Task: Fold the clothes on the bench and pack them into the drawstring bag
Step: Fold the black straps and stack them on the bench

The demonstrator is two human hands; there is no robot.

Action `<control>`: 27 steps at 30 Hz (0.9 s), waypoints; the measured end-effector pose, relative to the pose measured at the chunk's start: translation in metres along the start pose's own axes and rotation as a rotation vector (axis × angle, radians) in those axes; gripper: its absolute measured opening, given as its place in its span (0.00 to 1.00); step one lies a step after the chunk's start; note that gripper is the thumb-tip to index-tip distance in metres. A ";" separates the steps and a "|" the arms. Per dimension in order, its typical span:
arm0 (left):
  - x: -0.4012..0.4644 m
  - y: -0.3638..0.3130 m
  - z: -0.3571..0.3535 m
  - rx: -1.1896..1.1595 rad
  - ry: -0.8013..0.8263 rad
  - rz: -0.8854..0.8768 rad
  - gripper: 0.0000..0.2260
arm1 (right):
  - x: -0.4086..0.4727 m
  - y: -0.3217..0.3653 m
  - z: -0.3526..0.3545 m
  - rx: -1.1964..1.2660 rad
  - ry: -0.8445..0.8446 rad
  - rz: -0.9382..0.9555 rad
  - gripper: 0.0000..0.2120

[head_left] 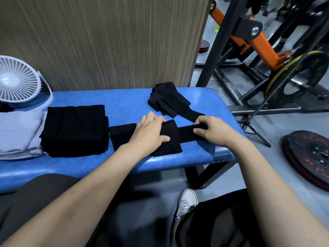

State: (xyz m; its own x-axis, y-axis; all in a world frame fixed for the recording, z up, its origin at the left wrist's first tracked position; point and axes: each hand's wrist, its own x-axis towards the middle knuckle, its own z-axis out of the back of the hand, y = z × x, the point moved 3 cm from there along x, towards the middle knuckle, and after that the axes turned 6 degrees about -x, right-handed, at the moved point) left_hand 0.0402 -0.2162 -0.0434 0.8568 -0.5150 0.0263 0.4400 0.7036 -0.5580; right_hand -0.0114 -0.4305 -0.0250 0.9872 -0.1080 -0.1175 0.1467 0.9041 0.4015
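Head view, item by item.

Blue bench (124,100): runs from 9 o'clock to 3 o'clock across the middle of the frame.

Black garment (167,139): a long dark piece lying across the bench near its front edge, partly folded over itself at the centre.

Your left hand (151,132): lies on the folded part, fingers curled over its far edge, thumb laid flat on top, so the fold is gripped under your palm.

Your right hand (211,131): just to the 3 o'clock side of the left, fingers curled round the narrow end of the same garment, pinching it.

Folded black stack (74,129): at 9 o'clock from your left hand, apart from it.

Grey folded cloth (19,132): touching that stack's 9 o'clock side.

Loose black pieces (167,98): at 12 o'clock from your hands, near the bench's far edge.

White fan (17,82): at 10 o'clock.

Weight plate (309,157): on the floor at 3 o'clock.
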 end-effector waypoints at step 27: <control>-0.007 -0.018 0.001 -0.397 -0.038 0.107 0.18 | 0.004 0.041 -0.026 0.017 -0.037 0.210 0.23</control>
State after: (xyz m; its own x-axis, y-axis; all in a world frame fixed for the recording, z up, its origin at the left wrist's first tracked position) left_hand 0.0267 -0.2252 -0.0329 0.9047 -0.4255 -0.0223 0.2169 0.5048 -0.8355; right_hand -0.0034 -0.3833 -0.0325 0.9978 0.0669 0.0034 -0.0619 0.9014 0.4285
